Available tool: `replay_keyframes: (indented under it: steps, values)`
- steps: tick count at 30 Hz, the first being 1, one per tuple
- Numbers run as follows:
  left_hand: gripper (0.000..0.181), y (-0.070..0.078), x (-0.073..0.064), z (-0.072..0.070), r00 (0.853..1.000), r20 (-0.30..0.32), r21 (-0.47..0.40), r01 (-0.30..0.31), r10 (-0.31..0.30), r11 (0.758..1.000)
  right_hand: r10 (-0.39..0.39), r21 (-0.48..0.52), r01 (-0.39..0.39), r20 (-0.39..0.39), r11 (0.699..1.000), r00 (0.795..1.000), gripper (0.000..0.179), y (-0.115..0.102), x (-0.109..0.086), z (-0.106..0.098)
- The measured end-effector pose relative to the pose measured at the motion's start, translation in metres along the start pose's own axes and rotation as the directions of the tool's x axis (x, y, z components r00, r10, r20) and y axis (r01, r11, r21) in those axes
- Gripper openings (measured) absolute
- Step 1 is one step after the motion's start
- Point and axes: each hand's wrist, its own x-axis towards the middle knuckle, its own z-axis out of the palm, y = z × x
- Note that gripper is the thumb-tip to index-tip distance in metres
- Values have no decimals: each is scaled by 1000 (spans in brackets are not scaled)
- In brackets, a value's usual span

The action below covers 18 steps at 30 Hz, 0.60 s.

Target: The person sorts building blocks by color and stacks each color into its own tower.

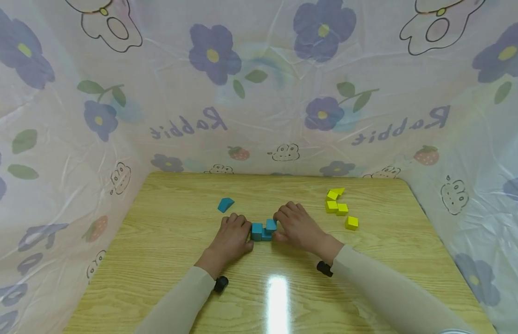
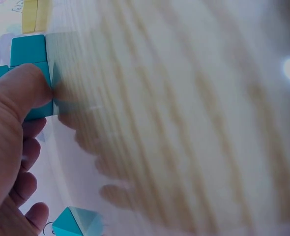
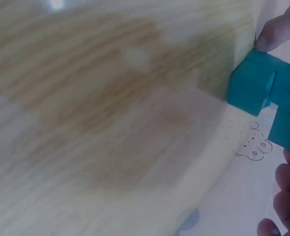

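Several blue blocks stand together between the two hands in the head view. A blue cube (image 1: 256, 231) forms the left of the group, its near face by the left hand (image 1: 231, 235). In the left wrist view the thumb (image 2: 29, 86) lies against the near side of this blue block (image 2: 29, 49), with the fingers curled behind. At the right, the right hand (image 1: 300, 228) pinches another blue cube (image 1: 270, 226), which sits higher over a low blue piece (image 1: 266, 236). The right wrist view shows this pinched block (image 3: 286, 125) between thumb and fingers.
A blue wedge-like block (image 1: 225, 204) lies beyond the left hand. Several yellow cubes (image 1: 332, 207) and a yellow triangular block (image 1: 337, 190) lie at the back right, with a lone yellow cube (image 1: 352, 223) nearer. Patterned curtain (image 1: 259, 93) surrounds the wooden table (image 1: 167, 222).
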Motion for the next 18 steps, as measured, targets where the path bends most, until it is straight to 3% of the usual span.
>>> replay_keyframes:
  steps: [18]
  values:
    - [31, -1, 0, 1, 1000, -10, 14, -9, 9, 1000, 4, 1, -4, 35, 1000, 999, 33, -9, 1, 8]
